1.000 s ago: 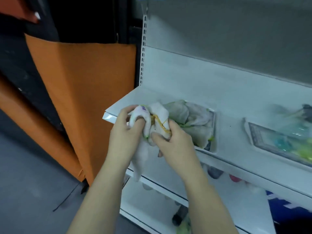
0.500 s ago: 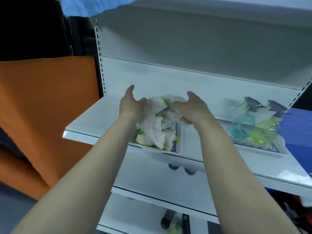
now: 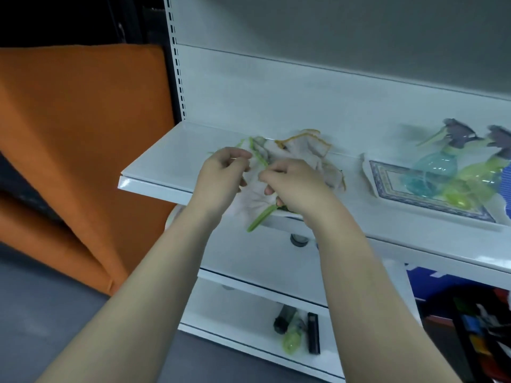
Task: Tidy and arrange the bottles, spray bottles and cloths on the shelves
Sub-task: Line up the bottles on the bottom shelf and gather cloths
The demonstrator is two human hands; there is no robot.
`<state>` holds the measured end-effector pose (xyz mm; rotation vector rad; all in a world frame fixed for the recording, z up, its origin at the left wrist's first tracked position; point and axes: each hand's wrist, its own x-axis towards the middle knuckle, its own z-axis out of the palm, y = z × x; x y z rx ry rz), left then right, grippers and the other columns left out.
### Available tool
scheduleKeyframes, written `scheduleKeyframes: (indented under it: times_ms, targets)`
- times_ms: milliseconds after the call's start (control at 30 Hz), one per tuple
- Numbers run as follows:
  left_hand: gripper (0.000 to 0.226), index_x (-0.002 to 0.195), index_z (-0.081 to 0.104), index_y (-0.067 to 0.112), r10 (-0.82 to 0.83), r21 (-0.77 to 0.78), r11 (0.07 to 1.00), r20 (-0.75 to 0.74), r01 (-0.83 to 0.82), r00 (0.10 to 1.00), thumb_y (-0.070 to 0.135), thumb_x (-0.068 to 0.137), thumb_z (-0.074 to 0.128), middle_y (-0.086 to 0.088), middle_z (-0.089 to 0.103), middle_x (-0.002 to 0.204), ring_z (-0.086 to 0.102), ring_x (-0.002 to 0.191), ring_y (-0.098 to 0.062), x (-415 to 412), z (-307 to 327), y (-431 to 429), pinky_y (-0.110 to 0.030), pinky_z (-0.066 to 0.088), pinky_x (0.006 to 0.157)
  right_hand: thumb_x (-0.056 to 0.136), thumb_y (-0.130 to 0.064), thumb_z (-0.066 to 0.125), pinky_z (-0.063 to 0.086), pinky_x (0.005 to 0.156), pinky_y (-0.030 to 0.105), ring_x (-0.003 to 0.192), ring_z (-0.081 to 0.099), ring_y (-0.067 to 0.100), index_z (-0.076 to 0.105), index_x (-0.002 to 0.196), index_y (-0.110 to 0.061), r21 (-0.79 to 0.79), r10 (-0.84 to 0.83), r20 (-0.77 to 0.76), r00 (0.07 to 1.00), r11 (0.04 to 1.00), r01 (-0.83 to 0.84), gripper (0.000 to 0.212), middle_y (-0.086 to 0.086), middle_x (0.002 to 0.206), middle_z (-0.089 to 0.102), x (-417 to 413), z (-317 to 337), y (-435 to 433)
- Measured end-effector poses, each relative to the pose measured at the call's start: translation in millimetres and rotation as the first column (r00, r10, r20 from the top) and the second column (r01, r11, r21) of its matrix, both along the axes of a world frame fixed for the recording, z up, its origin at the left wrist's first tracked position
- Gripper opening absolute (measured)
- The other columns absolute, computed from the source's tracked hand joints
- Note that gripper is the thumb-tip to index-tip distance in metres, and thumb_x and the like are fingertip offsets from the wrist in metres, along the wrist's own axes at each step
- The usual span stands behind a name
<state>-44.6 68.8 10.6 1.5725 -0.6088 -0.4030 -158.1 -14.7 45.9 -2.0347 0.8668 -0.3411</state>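
Note:
My left hand (image 3: 221, 175) and my right hand (image 3: 293, 186) both pinch a white cloth with a green hem (image 3: 253, 199) over the front of the white shelf (image 3: 166, 158). The cloth's lower corner hangs past the shelf edge. Behind it lies a white cloth with an orange hem (image 3: 307, 146), crumpled over a tray that my hands mostly hide. To the right, a patterned tray (image 3: 392, 189) holds a blue spray bottle (image 3: 431, 170) and a green spray bottle (image 3: 470, 183), each with a grey trigger head.
An orange panel (image 3: 83, 139) stands left of the shelving upright. The lowest shelf holds a dark-capped green bottle (image 3: 290, 333) and a black object (image 3: 313, 333). A round cap (image 3: 298, 240) shows under the top shelf. Blue and dark items sit at lower right.
My hands came back from the cloth pile toward the shelf's front edge and now pinch a green-hemmed cloth, pulling it partly off the pile. The view has moved closer.

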Motion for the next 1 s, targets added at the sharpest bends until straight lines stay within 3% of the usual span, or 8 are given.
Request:
scheduleKeyframes:
  times_ms: [200,333,433,567,767,1000]
  targets:
    - [0.022,0.101,0.07,0.018,0.047,0.013,0.999,-0.062,-0.047,0.997,0.012,0.092,0.051,0.002,0.064,0.082,0.057,0.063,-0.015,2,-37,31,-0.029,0.047,0.063,0.09,-0.025,0.053,0.04,0.05,0.02,0.053,0.055,0.009,0.069,0.086,-0.018,0.072,0.117,-0.024,0.993,0.991,-0.115,0.018,-0.007,0.073,0.068,12,-37,34]
    - [0.02,0.094,0.072,0.019,0.146,0.019,0.989,-0.123,-0.145,0.982,0.012,0.09,0.054,0.004,0.063,0.076,0.056,0.06,-0.013,4,-72,56,-0.032,0.046,0.064,0.089,-0.026,0.053,0.05,0.066,0.029,0.057,0.057,0.011,0.069,0.083,-0.022,0.122,0.201,-0.032,0.979,0.973,-0.196,0.017,-0.005,0.076,0.071,23,-71,55]
    - [0.018,0.096,0.072,0.016,0.221,0.033,0.975,-0.148,-0.219,0.964,0.011,0.091,0.054,0.0,0.063,0.085,0.054,0.061,-0.012,-1,-106,75,-0.029,0.047,0.063,0.088,-0.029,0.054,0.05,0.065,0.027,0.062,0.06,0.01,0.069,0.088,-0.025,0.176,0.274,-0.104,0.956,0.951,-0.253,0.016,-0.006,0.078,0.073,26,-113,68]
    - [0.02,0.094,0.072,0.022,0.286,0.087,0.958,-0.215,-0.274,0.934,0.015,0.09,0.055,0.004,0.063,0.08,0.054,0.063,-0.014,-10,-176,84,-0.03,0.046,0.065,0.084,-0.031,0.053,0.057,0.081,0.036,0.077,0.066,0.019,0.067,0.087,-0.026,0.243,0.325,-0.207,0.923,0.931,-0.273,0.015,-0.004,0.087,0.073,24,-191,73]
    - [0.02,0.086,0.073,0.026,0.341,0.154,0.938,-0.262,-0.31,0.903,0.018,0.09,0.055,0.004,0.065,0.076,0.054,0.062,-0.015,-27,-281,83,-0.034,0.045,0.066,0.09,-0.028,0.051,0.041,0.054,0.022,0.062,0.061,0.011,0.066,0.101,-0.017,0.351,0.361,-0.345,0.866,0.906,-0.237,0.021,-0.004,0.089,0.074,5,-298,64]
    - [0.02,0.089,0.072,0.021,0.313,0.24,0.938,-0.28,-0.25,0.908,0.015,0.091,0.053,0.005,0.065,0.081,0.053,0.061,-0.015,-55,-427,68,-0.029,0.042,0.065,0.087,-0.026,0.052,0.046,0.063,0.027,0.066,0.062,0.017,0.066,0.101,-0.015,0.401,0.368,-0.457,0.81,0.898,-0.183,0.022,0.001,0.09,0.074,-25,-459,47]
